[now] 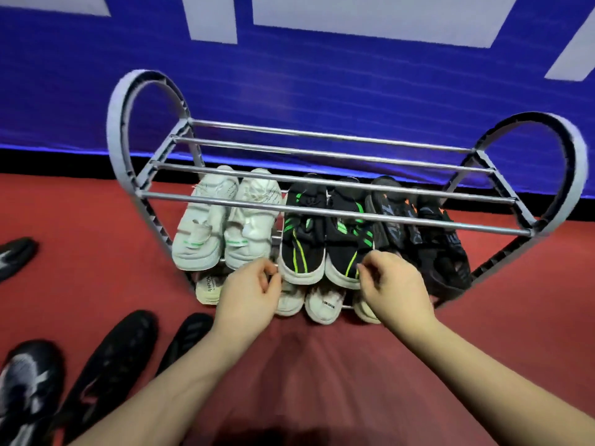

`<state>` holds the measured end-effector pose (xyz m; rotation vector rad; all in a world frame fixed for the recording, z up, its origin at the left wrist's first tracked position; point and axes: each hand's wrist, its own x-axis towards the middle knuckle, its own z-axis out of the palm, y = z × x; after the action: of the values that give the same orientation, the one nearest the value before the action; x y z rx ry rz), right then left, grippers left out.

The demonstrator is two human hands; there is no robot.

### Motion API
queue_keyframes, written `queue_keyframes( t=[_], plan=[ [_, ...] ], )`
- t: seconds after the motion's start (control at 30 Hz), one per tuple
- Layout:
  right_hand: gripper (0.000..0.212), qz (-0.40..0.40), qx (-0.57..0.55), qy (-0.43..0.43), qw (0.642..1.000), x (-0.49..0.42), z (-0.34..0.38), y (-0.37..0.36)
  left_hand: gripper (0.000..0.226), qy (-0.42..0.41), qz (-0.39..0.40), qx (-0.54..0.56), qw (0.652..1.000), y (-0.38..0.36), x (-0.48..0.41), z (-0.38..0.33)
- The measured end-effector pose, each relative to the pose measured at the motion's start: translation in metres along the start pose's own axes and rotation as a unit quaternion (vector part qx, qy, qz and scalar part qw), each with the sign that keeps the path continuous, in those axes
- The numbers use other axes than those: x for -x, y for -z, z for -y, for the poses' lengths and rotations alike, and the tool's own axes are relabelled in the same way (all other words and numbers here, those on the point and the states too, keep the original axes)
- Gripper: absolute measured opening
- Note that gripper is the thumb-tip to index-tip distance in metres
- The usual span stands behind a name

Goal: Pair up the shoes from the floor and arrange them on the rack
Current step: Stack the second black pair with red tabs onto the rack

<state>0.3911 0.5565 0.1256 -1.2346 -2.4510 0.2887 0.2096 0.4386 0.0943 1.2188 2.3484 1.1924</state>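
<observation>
A grey shoe rack with metal bars stands on the red floor; its top tier is bare. On the middle tier sit a white pair, a black-and-green pair and a black-and-orange pair. White shoes lie on the bottom tier, partly hidden. My left hand has curled fingers against the left heel of the black-and-green pair. My right hand touches the right heel. Whether either hand grips is unclear.
On the floor to the left lie loose shoes: a black one at the far left, a black-and-white sneaker, and two black shoes. A blue banner wall rises behind the rack.
</observation>
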Motion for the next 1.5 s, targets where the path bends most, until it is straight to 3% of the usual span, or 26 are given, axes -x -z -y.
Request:
queue_keyframes(
  t=[0.2,0.43,0.53,0.6,0.73,0.87,0.93,1.13,1.27,1.4,1.5],
  plan=[
    [0.015,0.150,-0.011,0.130,0.980,0.007,0.077,-0.069,0.010,0.089,-0.038,-0.090,0.991,0.065,0.055,0.112],
    [0.014,0.328,-0.032,0.148,0.933,0.052,0.158,-0.175,0.011,0.235,-0.063,-0.210,0.947,0.145,0.121,0.237],
    [0.028,0.416,0.001,0.148,0.897,0.069,0.178,-0.202,0.023,0.298,-0.044,-0.256,0.919,0.160,0.136,0.271],
    [0.036,0.464,0.011,0.103,0.880,0.078,0.190,-0.209,0.030,0.345,-0.009,-0.264,0.900,0.162,0.143,0.287],
    [0.029,0.549,0.026,0.033,0.835,0.105,0.199,-0.229,0.034,0.372,0.070,-0.253,0.890,0.154,0.149,0.314],
    [0.023,0.640,-0.112,-0.153,0.745,0.148,0.185,-0.244,0.032,0.398,0.069,-0.247,0.881,0.151,0.151,0.324],
    [0.020,0.655,-0.135,-0.204,0.716,0.159,0.183,-0.247,0.024,0.398,0.070,-0.244,0.882,0.153,0.153,0.326],
    [0.024,0.642,-0.197,-0.246,0.699,0.152,0.180,-0.248,0.033,0.365,0.028,-0.191,0.911,0.141,0.167,0.314],
    [0.026,0.635,-0.206,-0.263,0.697,0.144,0.179,-0.252,0.021,0.349,-0.005,-0.122,0.929,0.126,0.179,0.309],
    [0.020,0.607,-0.235,-0.292,0.701,0.143,0.170,-0.258,0.019,0.332,-0.061,0.025,0.941,0.120,0.192,0.307],
    [0.018,0.602,-0.247,-0.292,0.701,0.143,0.167,-0.256,0.029,0.352,-0.083,0.163,0.918,0.119,0.203,0.307]
  ],
)
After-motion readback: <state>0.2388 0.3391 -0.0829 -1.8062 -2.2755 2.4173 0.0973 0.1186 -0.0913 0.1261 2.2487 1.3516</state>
